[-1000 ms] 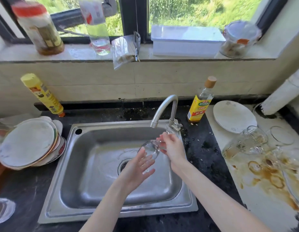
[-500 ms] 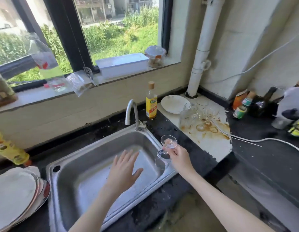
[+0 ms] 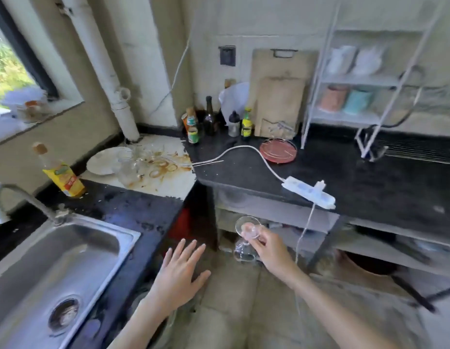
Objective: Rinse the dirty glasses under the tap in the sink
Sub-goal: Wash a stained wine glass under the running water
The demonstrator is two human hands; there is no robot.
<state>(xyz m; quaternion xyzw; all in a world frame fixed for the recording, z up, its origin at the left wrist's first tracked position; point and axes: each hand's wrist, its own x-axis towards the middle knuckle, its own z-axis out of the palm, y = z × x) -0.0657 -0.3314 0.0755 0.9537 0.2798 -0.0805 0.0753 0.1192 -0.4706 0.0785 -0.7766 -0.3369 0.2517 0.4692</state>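
Cramped kitchen corner, daylit from a dark-framed window (image 3: 16, 64) at upper left, greenery outside. Beige tiled walls (image 3: 148, 46), grimy. White drain pipe (image 3: 103, 69) running down the corner to the worktop. Black speckled counter (image 3: 370, 177) wrapping in an L, with a stained white slab (image 3: 168, 182) set into the corner. Wooden cutting boards (image 3: 281, 102) leaning against the back wall beside a dark wall socket (image 3: 227, 55). White wire shelf rack (image 3: 364, 84) standing on the counter at right. Open storage under the counter, dim. Worn tan floor (image 3: 244, 311) below.

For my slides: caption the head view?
Right hand carries an inverted stemmed glass away from the sink.
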